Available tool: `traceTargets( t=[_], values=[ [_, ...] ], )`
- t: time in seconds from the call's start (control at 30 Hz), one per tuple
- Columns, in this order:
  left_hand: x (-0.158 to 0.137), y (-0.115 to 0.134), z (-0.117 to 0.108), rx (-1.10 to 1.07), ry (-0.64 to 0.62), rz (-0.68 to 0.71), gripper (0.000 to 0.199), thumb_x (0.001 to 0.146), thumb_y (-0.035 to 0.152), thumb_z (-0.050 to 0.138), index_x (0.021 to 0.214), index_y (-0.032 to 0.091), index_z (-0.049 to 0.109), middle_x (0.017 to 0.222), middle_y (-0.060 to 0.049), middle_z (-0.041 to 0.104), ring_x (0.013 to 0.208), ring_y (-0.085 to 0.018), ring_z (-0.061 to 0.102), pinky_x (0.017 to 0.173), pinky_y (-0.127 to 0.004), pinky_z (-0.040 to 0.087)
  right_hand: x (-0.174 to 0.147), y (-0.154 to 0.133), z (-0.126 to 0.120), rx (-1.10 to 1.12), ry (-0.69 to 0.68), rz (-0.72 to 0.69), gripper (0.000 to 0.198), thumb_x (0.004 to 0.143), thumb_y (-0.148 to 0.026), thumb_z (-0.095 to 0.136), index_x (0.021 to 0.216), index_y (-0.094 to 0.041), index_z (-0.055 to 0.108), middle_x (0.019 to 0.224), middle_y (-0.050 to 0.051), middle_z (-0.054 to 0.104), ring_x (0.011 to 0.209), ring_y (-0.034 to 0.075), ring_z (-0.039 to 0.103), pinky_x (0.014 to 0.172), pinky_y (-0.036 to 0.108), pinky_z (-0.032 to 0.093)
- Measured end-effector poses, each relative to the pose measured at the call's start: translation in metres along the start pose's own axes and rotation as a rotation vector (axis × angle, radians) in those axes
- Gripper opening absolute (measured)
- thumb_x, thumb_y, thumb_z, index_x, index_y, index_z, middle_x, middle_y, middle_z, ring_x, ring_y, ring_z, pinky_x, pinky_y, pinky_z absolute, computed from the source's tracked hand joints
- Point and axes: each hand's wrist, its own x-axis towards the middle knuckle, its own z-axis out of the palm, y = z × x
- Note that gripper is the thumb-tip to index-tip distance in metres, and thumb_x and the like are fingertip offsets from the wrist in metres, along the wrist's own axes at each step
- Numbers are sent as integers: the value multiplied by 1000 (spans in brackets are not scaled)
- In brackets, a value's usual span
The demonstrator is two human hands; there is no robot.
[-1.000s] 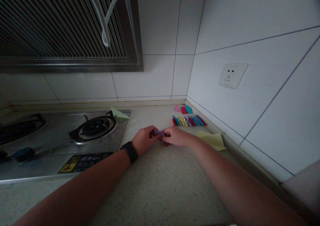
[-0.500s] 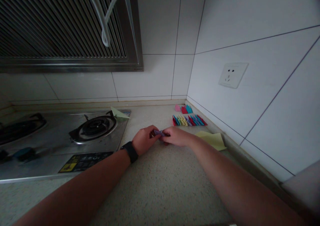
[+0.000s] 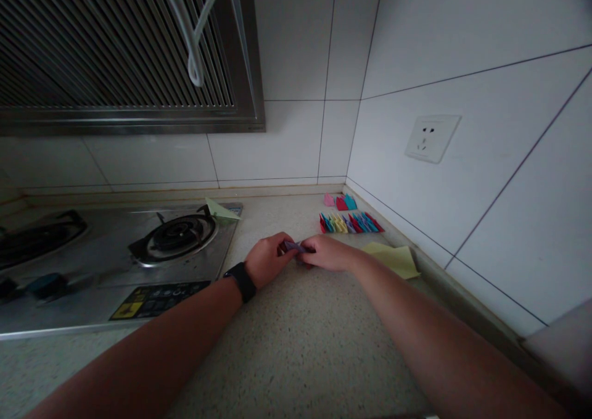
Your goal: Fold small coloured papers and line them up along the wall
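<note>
Between my two hands is a small folded piece of purple paper [image 3: 293,246], held just above the speckled countertop [image 3: 296,345]. My left hand [image 3: 268,257], with a black watch on its wrist, pinches its left side. The fingers of my right hand [image 3: 326,252] close on its right side and cover part of it. Beyond my right hand stands a row of small folded paper pieces [image 3: 349,223] in red, blue, yellow and purple. Behind that row lie a pink folded piece [image 3: 328,200], a red one [image 3: 341,203] and a blue one [image 3: 350,202].
Yellow paper [image 3: 395,260] lies by the right wall, partly behind my right forearm. On the left is a gas stove [image 3: 106,289], a pale green paper [image 3: 221,210] resting at its back corner. A range hood [image 3: 134,120] hangs above; a socket [image 3: 433,138] is on the right wall.
Almost nothing differs. Both hands stay on the purple paper in the same place, and the view has shifted very slightly.
</note>
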Motion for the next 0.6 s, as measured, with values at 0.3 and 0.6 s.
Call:
traceTargets(
  t=[0.3, 0.6],
  values=[
    [0, -1, 1, 17, -5, 9, 17, 82, 32, 59, 91, 19, 62, 72, 0, 64, 62, -13, 56, 56, -24, 38, 0, -2, 0, -40, 13, -10, 18, 82, -29, 54, 80, -15, 65, 71, 4, 67, 62, 13, 57, 52, 22, 34],
    [-1, 1, 1, 22, -13, -3, 17, 82, 32, 58, 93, 19, 63, 74, 0, 65, 63, -13, 57, 58, -23, 39, -1, -4, -1, -56, -3, 1, 20, 82, -30, 53, 83, -15, 65, 73, 4, 67, 64, 13, 57, 54, 21, 35]
  ],
)
